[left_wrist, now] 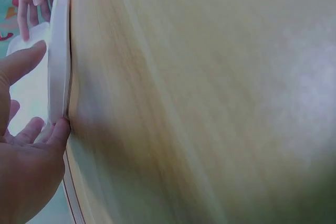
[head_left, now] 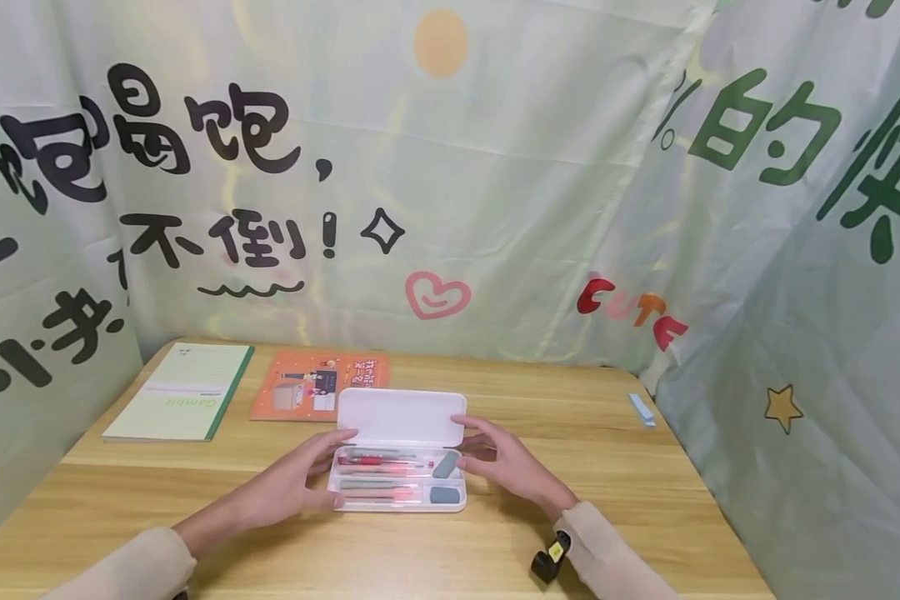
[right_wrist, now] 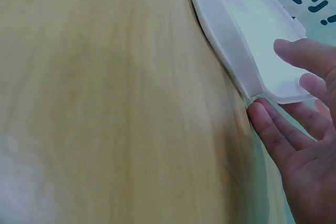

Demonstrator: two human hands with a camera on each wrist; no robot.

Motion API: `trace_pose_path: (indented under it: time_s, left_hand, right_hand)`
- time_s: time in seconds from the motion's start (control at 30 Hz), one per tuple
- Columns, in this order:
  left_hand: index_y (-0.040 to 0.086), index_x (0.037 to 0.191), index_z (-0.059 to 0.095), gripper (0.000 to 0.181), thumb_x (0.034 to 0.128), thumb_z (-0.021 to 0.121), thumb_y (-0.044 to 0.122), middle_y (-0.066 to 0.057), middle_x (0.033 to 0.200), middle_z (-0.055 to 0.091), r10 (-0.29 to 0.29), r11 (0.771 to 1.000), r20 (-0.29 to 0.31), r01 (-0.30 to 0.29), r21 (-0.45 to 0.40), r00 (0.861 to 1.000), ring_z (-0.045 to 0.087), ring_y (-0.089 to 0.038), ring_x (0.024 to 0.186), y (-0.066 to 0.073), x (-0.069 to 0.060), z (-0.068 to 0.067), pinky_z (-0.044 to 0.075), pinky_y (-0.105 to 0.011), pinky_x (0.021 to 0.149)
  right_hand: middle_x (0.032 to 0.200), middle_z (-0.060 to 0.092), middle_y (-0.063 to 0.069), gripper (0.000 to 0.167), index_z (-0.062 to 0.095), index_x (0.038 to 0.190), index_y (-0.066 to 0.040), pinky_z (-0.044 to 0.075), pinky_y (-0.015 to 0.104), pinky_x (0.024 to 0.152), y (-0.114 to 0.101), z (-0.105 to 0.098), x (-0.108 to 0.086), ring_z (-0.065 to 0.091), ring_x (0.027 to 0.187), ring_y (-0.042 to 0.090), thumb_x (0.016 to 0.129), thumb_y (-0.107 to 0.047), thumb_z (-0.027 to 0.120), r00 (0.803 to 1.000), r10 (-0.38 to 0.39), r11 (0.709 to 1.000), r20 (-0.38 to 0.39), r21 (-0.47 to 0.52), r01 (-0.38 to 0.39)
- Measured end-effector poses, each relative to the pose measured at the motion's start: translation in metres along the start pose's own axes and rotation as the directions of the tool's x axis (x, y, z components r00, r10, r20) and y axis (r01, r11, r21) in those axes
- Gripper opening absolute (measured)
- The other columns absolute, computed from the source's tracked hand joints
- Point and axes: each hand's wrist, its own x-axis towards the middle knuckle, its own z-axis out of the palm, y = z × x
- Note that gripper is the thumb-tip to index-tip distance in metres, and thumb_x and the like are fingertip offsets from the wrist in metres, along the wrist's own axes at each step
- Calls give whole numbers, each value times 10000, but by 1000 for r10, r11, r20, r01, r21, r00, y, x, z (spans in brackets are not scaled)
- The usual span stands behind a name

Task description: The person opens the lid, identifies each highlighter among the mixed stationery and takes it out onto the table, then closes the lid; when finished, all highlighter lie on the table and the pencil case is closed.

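A white pencil case (head_left: 401, 418) lies on the table with its lid raised at the back. Inside are several pens (head_left: 378, 492) and two grey-blue erasers (head_left: 444, 495). My left hand (head_left: 288, 487) is at the case's left side, thumb by the front corner and fingers by the lid's hinge. At the right side, my right hand (head_left: 513, 467) has fingertips at the lid edge and thumb by the upper eraser. In the left wrist view, fingers (left_wrist: 62, 129) touch the case's end (left_wrist: 59, 77); in the right wrist view, fingers (right_wrist: 262, 121) are beside its corner (right_wrist: 252, 85).
On the wooden table (head_left: 270, 558) a green-edged notebook (head_left: 176, 400) lies at the back left. An orange booklet (head_left: 292, 387) is partly behind the case lid. A small light-blue item (head_left: 642, 410) lies at the back right. Printed cloth (head_left: 510, 208) hangs around the table.
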Motion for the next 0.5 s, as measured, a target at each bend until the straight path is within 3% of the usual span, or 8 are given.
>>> trace_pose_path:
  time_s: [0.1,0.23,0.37,0.5]
  left_hand:
    - [162,1722,301,991,934,880,324,-239,1772,254,7,1000,18,-7,-1,1000,419,-519,1554,-1,1,0,335,-579,1240]
    - [188,1722,304,990,934,880,346,-231,1773,250,1,1000,31,-1,9,1000,439,-512,1543,-4,2,-1,351,-585,1237]
    - [205,1719,314,942,962,851,365,-215,1767,271,-9,1000,36,8,28,999,471,-516,1516,-5,3,-3,381,-618,1227]
    - [204,1716,325,871,1007,799,383,-192,1763,293,-13,998,35,11,63,999,517,-489,1484,-6,4,-5,408,-642,1213]
  right_hand:
    - [1615,543,140,651,479,1649,-212,537,501,1130,1,1,0,666,1344,352,1055,-197,746,1000,6,1000,-2,2,-6]
    - [1731,373,141,725,437,1671,-211,561,421,1098,0,2,-1,667,1335,364,1031,-176,775,1000,-12,1000,-29,14,13]
    - [1812,191,116,814,398,1689,-214,582,447,1086,-5,3,-6,633,1377,406,993,-146,815,995,-54,998,-81,11,56]
    - [1826,172,49,817,439,1672,-203,587,443,1079,-8,3,-12,576,1447,402,967,-152,848,989,-120,992,-83,-54,116]
